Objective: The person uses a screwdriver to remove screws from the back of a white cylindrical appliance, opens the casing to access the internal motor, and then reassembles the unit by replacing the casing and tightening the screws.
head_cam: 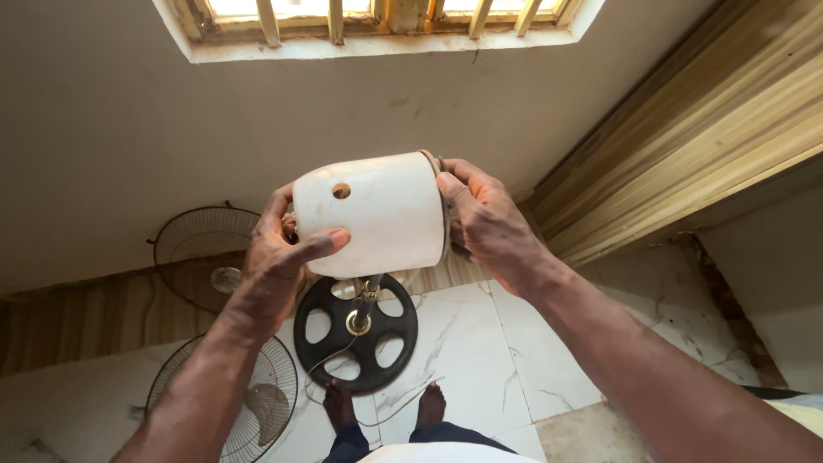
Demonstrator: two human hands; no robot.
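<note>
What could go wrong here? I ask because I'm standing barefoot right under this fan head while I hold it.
The white motor housing is held only between the left hand and right hand, above the round black base; a slip could drop it towards the bare feet. The thin cord trails on the tiled floor by the feet and could snag a foot. The wire grilles lying close by are easy to step on.

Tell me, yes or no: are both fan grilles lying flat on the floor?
No. One fan grille lies flat on the floor, while the other grille leans upright against the wall.
</note>
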